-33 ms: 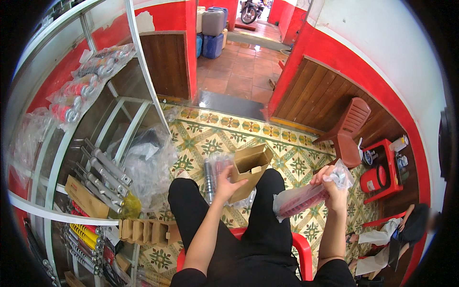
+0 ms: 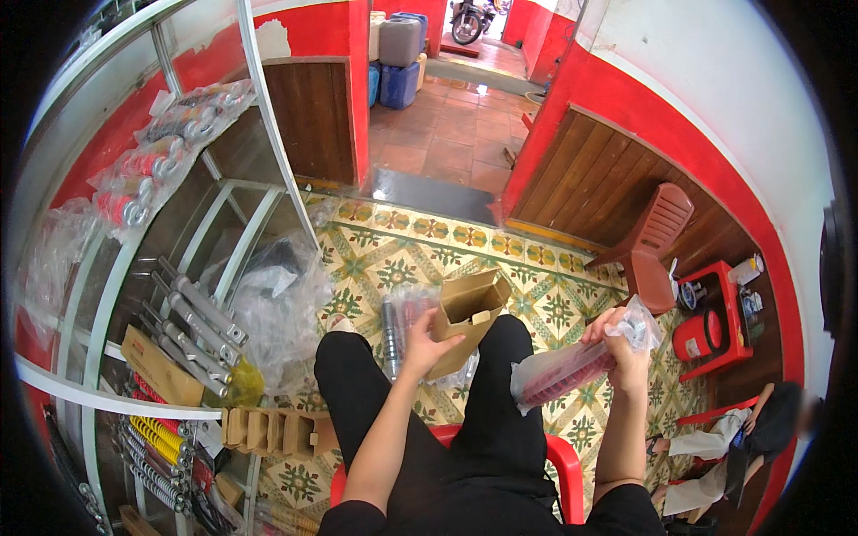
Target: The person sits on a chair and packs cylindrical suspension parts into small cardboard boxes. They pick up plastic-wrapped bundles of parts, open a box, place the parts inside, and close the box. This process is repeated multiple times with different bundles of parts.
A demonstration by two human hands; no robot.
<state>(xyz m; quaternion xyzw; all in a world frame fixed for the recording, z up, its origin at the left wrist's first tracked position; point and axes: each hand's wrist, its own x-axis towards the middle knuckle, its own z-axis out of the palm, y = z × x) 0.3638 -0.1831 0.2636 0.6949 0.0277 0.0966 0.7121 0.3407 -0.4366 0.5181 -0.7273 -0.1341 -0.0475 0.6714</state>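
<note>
My left hand (image 2: 427, 347) grips the side of a tall brown cardboard box (image 2: 463, 329), its top flaps up and its mouth open, held above the floor between my knees. My right hand (image 2: 624, 350) is closed round the bunched end of a clear plastic bag holding a red coil-spring shock absorber (image 2: 567, 380). The shock absorber slants down to the left, its lower end close to my right knee. Behind my left hand and the box, more plastic-wrapped shock absorbers (image 2: 391, 326) lie on the tiled floor, partly hidden.
To the left, a metal-framed shelf (image 2: 277, 152) holds wrapped shock absorbers and grey metal tubes (image 2: 192, 322). Small open cardboard boxes (image 2: 277, 432) stand in a row beside it. Rightward are a brown plastic chair (image 2: 652, 250), a red stool (image 2: 728, 304) and a seated person (image 2: 746, 447).
</note>
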